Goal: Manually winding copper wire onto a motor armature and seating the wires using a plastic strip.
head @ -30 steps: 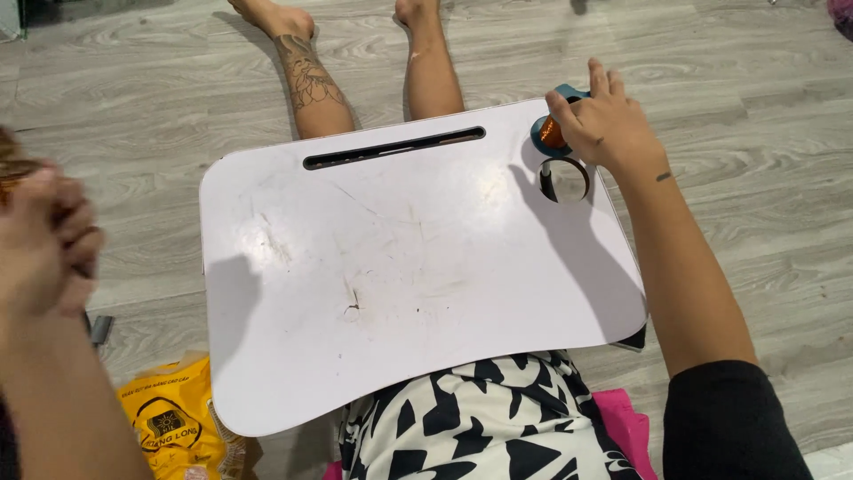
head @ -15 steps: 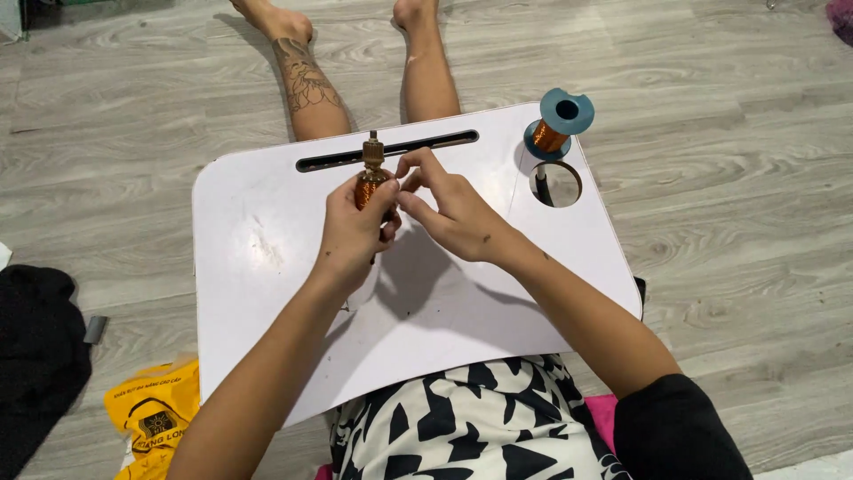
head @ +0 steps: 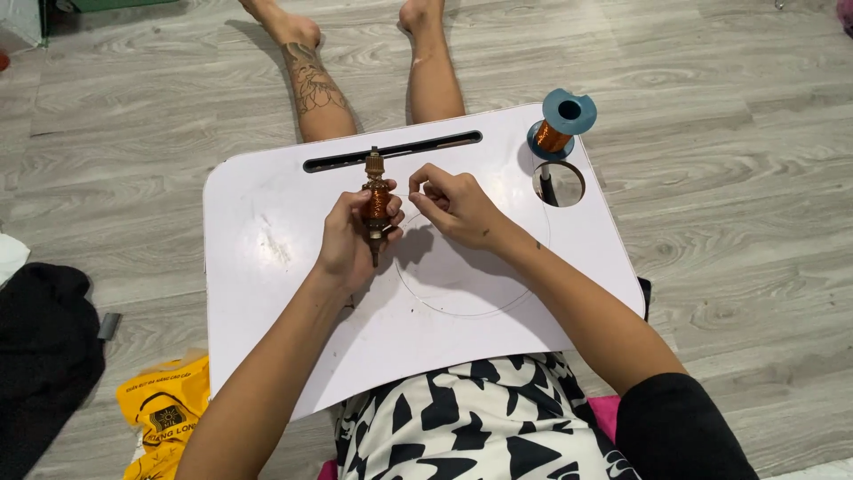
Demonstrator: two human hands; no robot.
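Observation:
My left hand [head: 351, 240] grips a small motor armature [head: 377, 197] wound with copper wire, holding it upright over the white lap table [head: 267, 293]. My right hand [head: 455, 206] is just to its right, fingers pinching a thin wire [head: 471, 313] that runs from the armature and loops across the table top. A blue spool of copper wire [head: 558, 124] stands at the table's far right corner, beside a round cup hole [head: 560, 183].
A long slot [head: 418, 148] runs along the table's far edge. My bare legs stretch out beyond it on the grey wood floor [head: 737, 178]. A black cloth [head: 40, 356] and a yellow plastic bag [head: 164, 413] lie on the floor at the left.
A second ago my right hand was on the spool and my left was off at the side. Both hands have come to the table's middle, with the armature held and the wire pinched.

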